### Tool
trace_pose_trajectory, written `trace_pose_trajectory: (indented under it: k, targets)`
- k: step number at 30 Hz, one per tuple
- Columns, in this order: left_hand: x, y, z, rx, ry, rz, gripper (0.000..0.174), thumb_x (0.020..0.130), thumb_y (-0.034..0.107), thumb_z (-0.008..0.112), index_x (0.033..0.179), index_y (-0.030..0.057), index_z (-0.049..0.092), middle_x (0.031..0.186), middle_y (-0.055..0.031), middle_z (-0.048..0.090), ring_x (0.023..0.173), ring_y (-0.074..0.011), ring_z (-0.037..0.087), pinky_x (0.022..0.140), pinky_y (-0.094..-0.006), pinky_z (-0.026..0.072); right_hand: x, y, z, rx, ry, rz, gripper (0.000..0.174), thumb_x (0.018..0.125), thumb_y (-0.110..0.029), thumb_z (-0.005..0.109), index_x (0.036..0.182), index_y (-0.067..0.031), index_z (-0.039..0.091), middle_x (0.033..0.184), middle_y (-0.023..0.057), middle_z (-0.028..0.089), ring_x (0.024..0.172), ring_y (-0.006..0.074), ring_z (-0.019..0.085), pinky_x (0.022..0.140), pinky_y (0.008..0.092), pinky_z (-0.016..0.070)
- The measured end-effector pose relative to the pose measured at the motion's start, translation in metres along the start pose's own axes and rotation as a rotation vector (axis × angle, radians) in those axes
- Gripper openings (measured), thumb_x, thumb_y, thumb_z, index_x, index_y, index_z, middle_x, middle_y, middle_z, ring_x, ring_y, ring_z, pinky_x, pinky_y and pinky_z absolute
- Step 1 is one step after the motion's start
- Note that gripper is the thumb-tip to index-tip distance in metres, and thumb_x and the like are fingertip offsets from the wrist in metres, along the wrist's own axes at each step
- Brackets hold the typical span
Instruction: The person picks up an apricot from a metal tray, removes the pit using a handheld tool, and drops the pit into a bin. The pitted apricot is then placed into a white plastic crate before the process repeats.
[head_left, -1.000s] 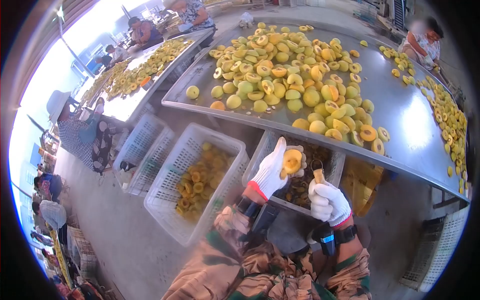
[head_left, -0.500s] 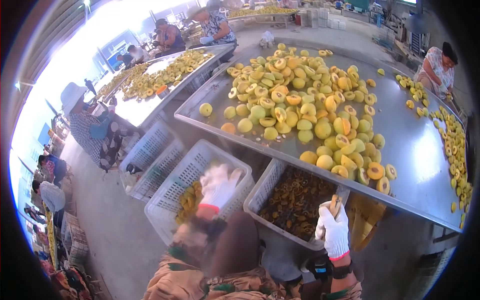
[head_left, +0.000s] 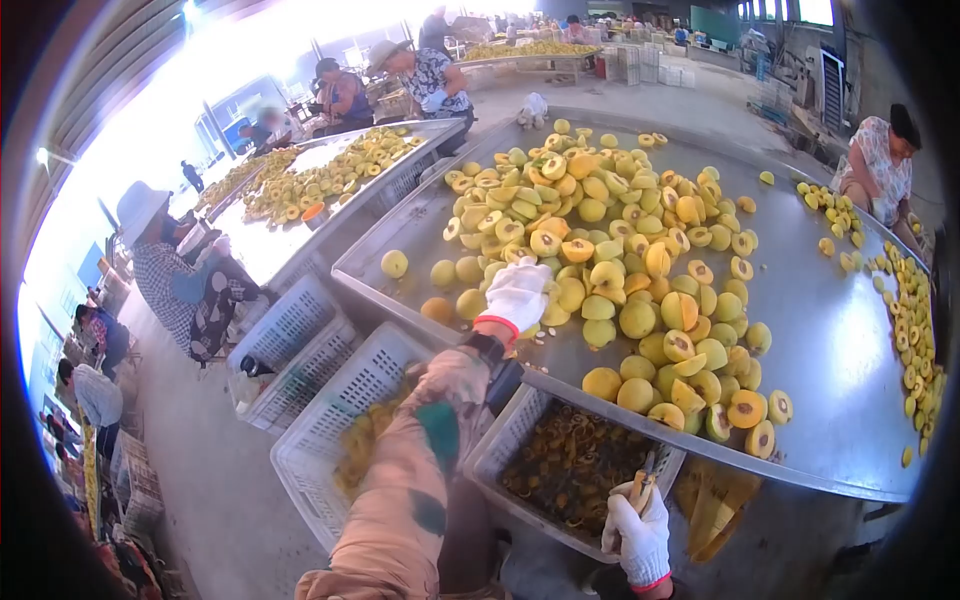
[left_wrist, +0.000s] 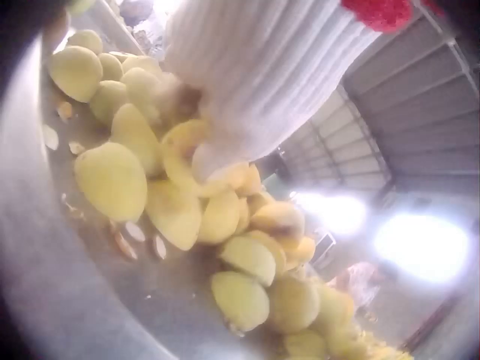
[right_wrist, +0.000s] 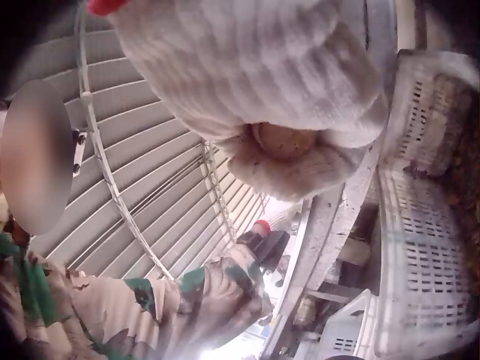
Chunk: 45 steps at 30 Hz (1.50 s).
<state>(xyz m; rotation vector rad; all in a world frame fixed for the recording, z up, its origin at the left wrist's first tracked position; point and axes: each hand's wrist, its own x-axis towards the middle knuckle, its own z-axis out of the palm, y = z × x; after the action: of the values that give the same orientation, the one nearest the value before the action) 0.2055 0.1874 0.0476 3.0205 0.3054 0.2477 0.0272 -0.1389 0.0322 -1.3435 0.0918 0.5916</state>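
Note:
My gloved left hand (head_left: 520,292) reaches to the near left edge of a pile of cut yellow peaches (head_left: 655,340) on the metal table. In the left wrist view, its thumb overlaps a peach half (left_wrist: 180,150); the glove hides the other fingers, so I cannot tell whether they grip it. Low at the right, my gloved right hand (head_left: 640,530) holds a pitting tool (head_left: 642,486) by its wooden handle, metal end upward. The round butt of the handle (right_wrist: 285,141) shows inside the curled fingers in the right wrist view.
Under the table's (head_left: 830,330) near edge stands a crate (head_left: 505,428) of dark pits and scraps. Left of it, a white crate (head_left: 330,408) holds pitted halves, partly behind my left arm. More crates (head_left: 290,335) stand further left. People work at neighbouring tables.
My left hand brought a peach half from the right hand to the white crate, then moved empty up to the pile. My right hand keeps the tool and is now lower in view.

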Motion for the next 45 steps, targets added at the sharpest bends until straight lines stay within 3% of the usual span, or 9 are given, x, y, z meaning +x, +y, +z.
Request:
trace_pose_trajectory:
  k: [3,6,7,12,20,24,32,39,45]
  targets:
    - [-0.029,-0.011,0.001,-0.601,0.093,-0.125,0.041,0.081,0.029,0.066,0.118,0.0104,0.062,0.108,-0.0153,0.062,0.106,-0.0287,0.060,0.088,-0.0401,0.0468,-0.001,0.004,0.004,-0.014,-0.030,-0.017,0.016,0.087,-0.011,0.058,0.098,-0.0013,0.051,0.056,0.0046,0.050,0.038,0.0144,0.046,0.037,0.0266,0.0367]
    - [-0.067,-0.008,0.008,-2.135,-0.003,-0.135,0.035,0.090,0.007,0.059,0.122,-0.0012,0.048,0.110,-0.0139,0.061,0.097,-0.0267,0.065,0.084,-0.0362,0.0549,-0.002,0.007,0.012,-0.008,-0.050,-0.054,0.014,0.088,-0.010,0.057,0.099,-0.0023,0.052,0.056,0.0040,0.049,0.038,0.0137,0.045,0.038,0.0265,0.0368]
    - [-0.084,-0.004,-0.002,-2.253,-0.113,-0.006,0.037,0.091,0.003,0.054,0.126,-0.0003,0.042,0.110,-0.0147,0.060,0.098,-0.0308,0.063,0.091,-0.0478,0.0533,-0.004,0.007,0.014,-0.004,-0.050,-0.061,0.014,0.088,-0.010,0.057,0.099,-0.0026,0.052,0.057,0.0038,0.049,0.038,0.0134,0.044,0.038,0.0265,0.0368]
    - [-0.151,0.033,-0.020,-2.716,-0.296,-0.096,0.034,0.093,0.006,0.053,0.127,0.0015,0.048,0.128,-0.0171,0.052,0.116,-0.0380,0.055,0.099,-0.0525,0.0473,-0.017,-0.002,0.027,0.047,-0.157,-0.101,0.016,0.090,-0.008,0.057,0.105,-0.0038,0.052,0.062,0.0029,0.052,0.043,0.0113,0.048,0.041,0.0252,0.0387]
    - [-0.208,0.088,-0.031,-2.520,-0.263,0.129,0.047,0.100,0.023,0.051,0.139,-0.0018,0.040,0.128,-0.0123,0.055,0.116,-0.0203,0.055,0.101,-0.0325,0.0425,-0.048,-0.040,0.053,-0.233,-0.172,-0.129,0.020,0.092,-0.018,0.060,0.104,-0.0048,0.051,0.067,0.0019,0.054,0.049,0.0100,0.050,0.044,0.0250,0.0407]
    - [-0.218,0.107,-0.028,-2.459,-0.165,-0.204,0.049,0.101,0.039,0.049,0.129,-0.0008,0.053,0.119,-0.0080,0.061,0.107,-0.0163,0.058,0.096,-0.0299,0.0447,-0.056,-0.037,0.054,-0.304,-0.108,-0.168,0.022,0.091,-0.021,0.061,0.102,-0.0049,0.051,0.066,0.0030,0.055,0.051,0.0103,0.052,0.047,0.0258,0.0420]
    - [-0.244,0.125,-0.055,-1.480,0.202,-0.182,0.045,0.103,0.038,0.041,0.116,0.0019,0.064,0.110,-0.0057,0.066,0.100,-0.0119,0.057,0.089,-0.0246,0.0444,-0.071,-0.034,0.065,-0.256,-0.065,-0.106,0.017,0.092,-0.020,0.058,0.098,-0.0073,0.050,0.066,0.0023,0.053,0.048,0.0105,0.048,0.044,0.0254,0.0401]
    - [-0.244,0.119,-0.051,-1.963,-0.023,-0.368,0.047,0.104,0.037,0.038,0.108,-0.0015,0.065,0.106,-0.0092,0.068,0.091,-0.0132,0.062,0.083,-0.0259,0.0496,-0.078,-0.023,0.069,-0.238,-0.123,-0.022,0.020,0.091,-0.022,0.057,0.100,-0.0068,0.047,0.063,0.0048,0.052,0.043,0.0158,0.049,0.042,0.0292,0.0406]
    - [-0.248,0.128,-0.040,-1.905,0.117,-0.295,0.051,0.103,0.039,0.037,0.106,-0.0039,0.064,0.099,-0.0128,0.068,0.078,-0.0183,0.065,0.073,-0.0310,0.0545,-0.059,0.019,0.064,-0.768,0.138,-0.331,0.018,0.093,-0.019,0.055,0.098,-0.0049,0.046,0.062,0.0054,0.052,0.042,0.0163,0.048,0.042,0.0306,0.0396]
